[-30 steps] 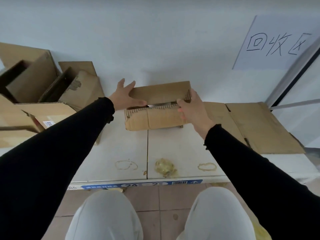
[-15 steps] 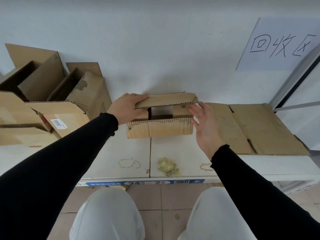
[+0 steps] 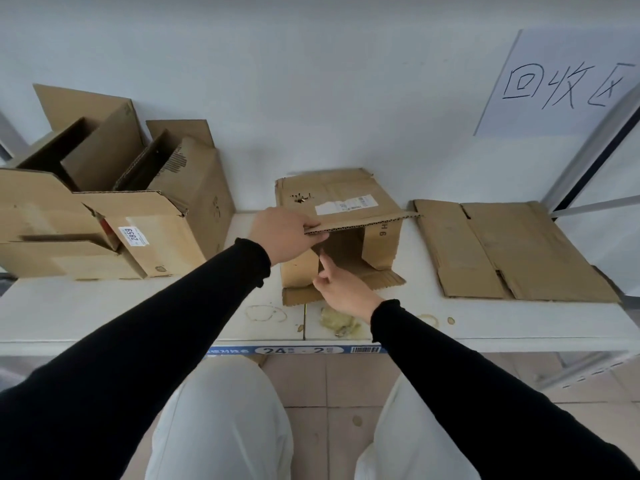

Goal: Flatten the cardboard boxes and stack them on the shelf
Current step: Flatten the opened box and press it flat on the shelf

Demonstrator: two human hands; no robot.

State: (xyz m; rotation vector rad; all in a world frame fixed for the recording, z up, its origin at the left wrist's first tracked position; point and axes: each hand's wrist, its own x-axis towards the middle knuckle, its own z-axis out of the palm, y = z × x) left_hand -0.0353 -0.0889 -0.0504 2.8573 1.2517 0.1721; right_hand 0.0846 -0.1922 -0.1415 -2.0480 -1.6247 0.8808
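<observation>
A small brown cardboard box (image 3: 346, 202) lies on its side in the middle of the white shelf (image 3: 138, 306), its open end facing me with flaps spread. My left hand (image 3: 282, 233) grips the near edge of its upper flap. My right hand (image 3: 341, 289) is just in front of the opening, index finger raised against the left inner flap, holding nothing. A flattened cardboard box (image 3: 502, 247) lies flat on the shelf to the right.
Several unflattened open boxes (image 3: 114, 209) crowd the shelf's left side, one with a label reading 2859. A handwritten paper sign (image 3: 561, 84) hangs on the wall at right. Stains mark the shelf's front edge. A metal upright (image 3: 595, 147) stands at far right.
The box has been opened up and now shows its inside and top face. My left hand took the upper flap's edge; my right hand dropped from the box's right side to the front opening.
</observation>
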